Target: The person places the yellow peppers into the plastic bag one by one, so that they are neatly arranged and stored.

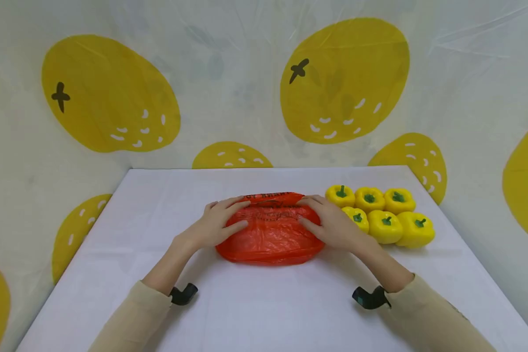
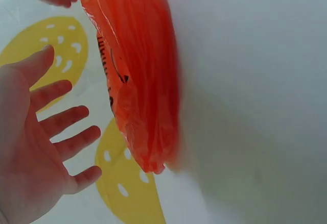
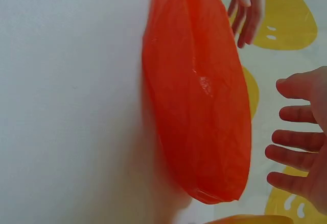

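Observation:
A red plastic bag (image 1: 270, 239) with dark printing along its far side lies on the white table, bulging and closed-looking, its contents hidden. My left hand (image 1: 212, 226) is over the bag's left end, fingers spread and fairly straight. Over the right end is my right hand (image 1: 334, 226), its fingers spread too. The left wrist view shows the left palm (image 2: 30, 147) with a gap between its fingertips and the red film. A similar gap separates the right hand's fingers (image 3: 296, 142) from the bag in the right wrist view.
Several yellow bell peppers (image 1: 385, 225) with green stems stand in two rows right of the bag, close beside the right hand. The white table (image 1: 264, 313) reaches a patterned cloth backdrop (image 1: 237, 98) at its far edge. A dark curved mount (image 1: 371, 298) sits at each wrist.

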